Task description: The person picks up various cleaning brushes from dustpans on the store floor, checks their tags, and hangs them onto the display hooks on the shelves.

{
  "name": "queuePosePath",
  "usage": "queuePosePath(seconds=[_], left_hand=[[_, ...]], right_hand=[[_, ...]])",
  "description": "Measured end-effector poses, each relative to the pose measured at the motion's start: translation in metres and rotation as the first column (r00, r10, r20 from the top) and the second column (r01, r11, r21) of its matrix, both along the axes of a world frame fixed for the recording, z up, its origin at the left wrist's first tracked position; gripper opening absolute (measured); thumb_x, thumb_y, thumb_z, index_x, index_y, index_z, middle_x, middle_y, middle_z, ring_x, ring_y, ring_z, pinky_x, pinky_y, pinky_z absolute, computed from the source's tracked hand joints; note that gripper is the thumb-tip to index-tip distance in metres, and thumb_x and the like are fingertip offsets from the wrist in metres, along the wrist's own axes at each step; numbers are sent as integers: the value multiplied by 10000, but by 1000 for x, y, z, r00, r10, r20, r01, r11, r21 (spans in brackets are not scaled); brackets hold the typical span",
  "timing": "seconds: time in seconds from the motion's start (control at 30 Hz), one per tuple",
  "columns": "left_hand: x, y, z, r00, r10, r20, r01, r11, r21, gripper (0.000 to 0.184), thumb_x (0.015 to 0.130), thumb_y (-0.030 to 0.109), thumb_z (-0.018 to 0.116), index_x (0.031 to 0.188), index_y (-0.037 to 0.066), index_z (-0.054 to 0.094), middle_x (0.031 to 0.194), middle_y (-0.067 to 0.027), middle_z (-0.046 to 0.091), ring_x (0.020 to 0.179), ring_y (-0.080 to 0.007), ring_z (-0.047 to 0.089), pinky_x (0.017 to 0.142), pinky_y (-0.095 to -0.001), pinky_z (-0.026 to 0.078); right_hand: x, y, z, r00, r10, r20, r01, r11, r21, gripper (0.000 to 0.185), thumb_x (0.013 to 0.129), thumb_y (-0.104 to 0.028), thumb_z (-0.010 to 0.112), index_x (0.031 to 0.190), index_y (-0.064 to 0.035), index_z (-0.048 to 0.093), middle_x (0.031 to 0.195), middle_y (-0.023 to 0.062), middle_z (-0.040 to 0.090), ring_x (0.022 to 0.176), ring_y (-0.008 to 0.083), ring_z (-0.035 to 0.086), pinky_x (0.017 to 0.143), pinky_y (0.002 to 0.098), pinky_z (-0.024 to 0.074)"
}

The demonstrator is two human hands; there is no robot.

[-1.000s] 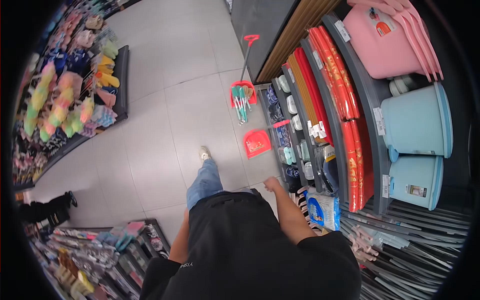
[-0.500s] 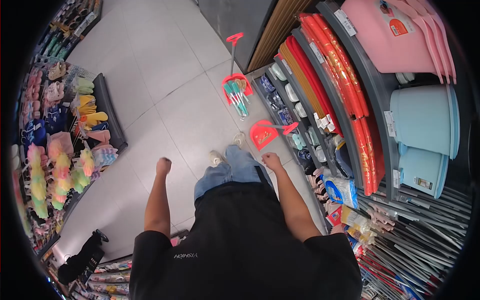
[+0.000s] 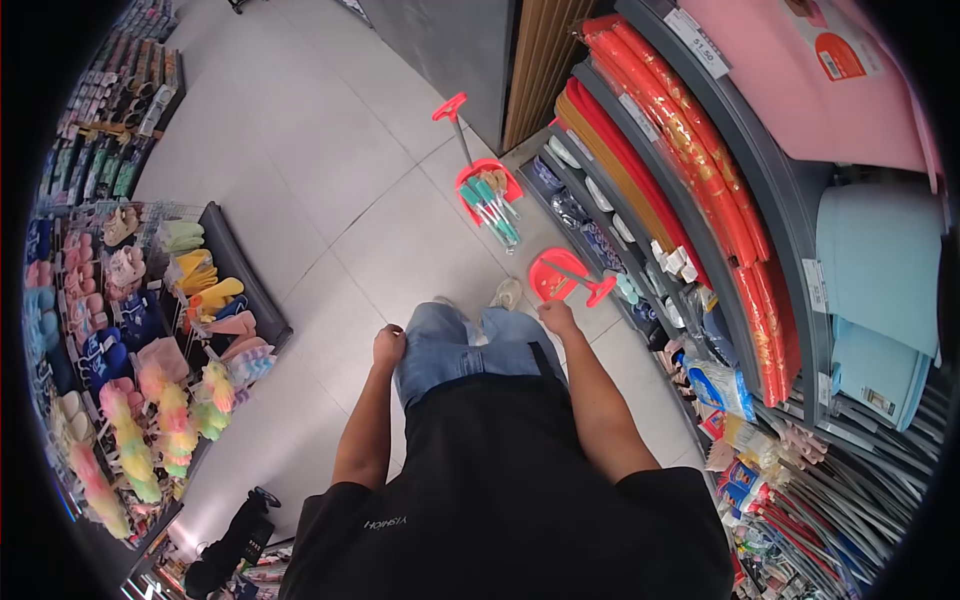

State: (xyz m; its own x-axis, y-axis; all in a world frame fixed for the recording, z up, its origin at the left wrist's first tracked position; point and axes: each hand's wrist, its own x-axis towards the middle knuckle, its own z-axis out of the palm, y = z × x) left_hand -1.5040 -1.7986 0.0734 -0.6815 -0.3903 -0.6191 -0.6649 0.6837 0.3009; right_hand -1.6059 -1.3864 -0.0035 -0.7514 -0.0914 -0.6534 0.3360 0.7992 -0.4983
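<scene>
The right hand (image 3: 557, 317) hung just short of the nearer red dustpan (image 3: 549, 284), the left hand (image 3: 389, 345) to its left; beyond it stood another dustpan (image 3: 484, 169) holding green items (image 3: 491, 206); rightward lay red packets (image 3: 690, 135).

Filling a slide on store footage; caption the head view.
Two red dustpans stand on the shop floor beyond the right hand.

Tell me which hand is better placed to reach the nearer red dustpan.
Probably the right hand: it appears nearer the red dustpan and seems to hold nothing. The left hand is across the jeans from it, farther off. Either would have to go down to the floor.
</scene>
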Motion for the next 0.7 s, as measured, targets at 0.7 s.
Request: queuePosePath(seconds=[0.7], left_hand=[[-55,-28,-141,627,-778,-48,776,616,137,400,805,372,613,1112,116,633,1270,-120,527,1175,-336,473,1032,-471,323]], right_hand=[[-137,-110,-284,970,-242,-16,242,965,96,226,844,-229,511,879,-55,650,978,180,642,951,362,602,843,457,479]])
